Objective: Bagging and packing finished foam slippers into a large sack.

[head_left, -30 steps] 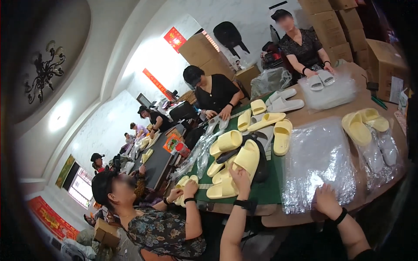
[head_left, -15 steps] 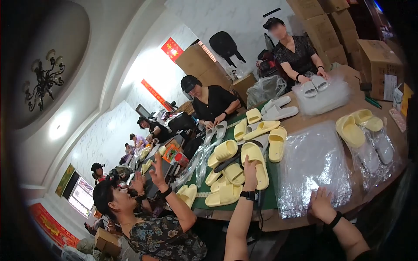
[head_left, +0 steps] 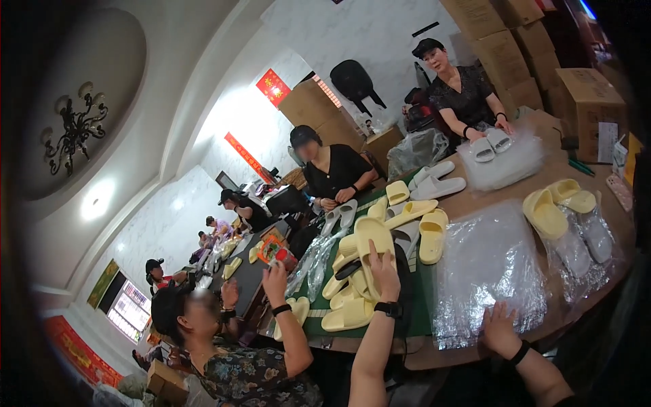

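My left hand, a black watch on its wrist, grips a pale yellow slipper over a pile of more yellow slippers on a green mat. My right hand, with a black band at the wrist, lies flat with fingers spread on the near edge of a stack of clear plastic bags. Nothing is held in it.
A pair of yellow slippers and bagged pale ones lie at the right. White slippers sit farther back. A person in a floral top raises a hand on my left. Two people sit across the wooden table; cardboard boxes stand behind.
My left hand has shifted slightly forward, bringing the yellow slipper over the pile. The person on my left has lifted a hand. My right hand stays on the bags.
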Motion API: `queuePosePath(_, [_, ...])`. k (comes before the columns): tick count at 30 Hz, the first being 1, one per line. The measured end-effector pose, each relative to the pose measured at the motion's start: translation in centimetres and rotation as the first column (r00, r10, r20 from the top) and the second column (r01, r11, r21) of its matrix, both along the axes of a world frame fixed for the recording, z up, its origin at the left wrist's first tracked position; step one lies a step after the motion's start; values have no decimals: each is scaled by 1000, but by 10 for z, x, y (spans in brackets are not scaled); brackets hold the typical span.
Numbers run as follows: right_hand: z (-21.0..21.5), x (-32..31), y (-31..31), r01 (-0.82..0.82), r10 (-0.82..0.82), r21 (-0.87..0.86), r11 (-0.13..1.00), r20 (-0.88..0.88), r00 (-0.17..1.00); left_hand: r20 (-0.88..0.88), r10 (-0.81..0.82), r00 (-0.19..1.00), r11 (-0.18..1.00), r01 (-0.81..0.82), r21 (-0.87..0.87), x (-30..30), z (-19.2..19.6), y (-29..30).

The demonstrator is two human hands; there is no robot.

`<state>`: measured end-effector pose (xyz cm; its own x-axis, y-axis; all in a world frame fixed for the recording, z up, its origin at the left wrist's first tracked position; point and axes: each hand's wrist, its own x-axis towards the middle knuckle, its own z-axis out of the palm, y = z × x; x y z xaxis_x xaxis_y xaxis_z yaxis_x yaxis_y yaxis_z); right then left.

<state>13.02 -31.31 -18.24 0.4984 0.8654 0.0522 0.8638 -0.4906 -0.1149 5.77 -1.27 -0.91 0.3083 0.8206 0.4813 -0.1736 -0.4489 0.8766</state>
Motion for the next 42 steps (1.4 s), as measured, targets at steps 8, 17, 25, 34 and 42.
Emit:
queuePosePath(8, [10,2,0,5,-17,-81,997,-159,987,-64,315,947,613,-152,776,19,66,-93])
queuePosePath(17, [27,8,-9,-76,62,-52,996,-236,970,-51,-503,863,862,505,40,38,26,-185])
queuePosePath(25, [8,7,-2,-3,-22,-136,991,-177,984,-64,-695,716,709,666,-232,69,-3,-186])
queuePosePath(34, [-14,8,-3,-13,27,99,995,-142,990,-83,-780,620,607,718,-340,56,-16,-199])
queuePosePath(42, [-15,13,-7,10,22,94,996,-335,942,-335,-741,582,647,752,-126,4,-70,-208])
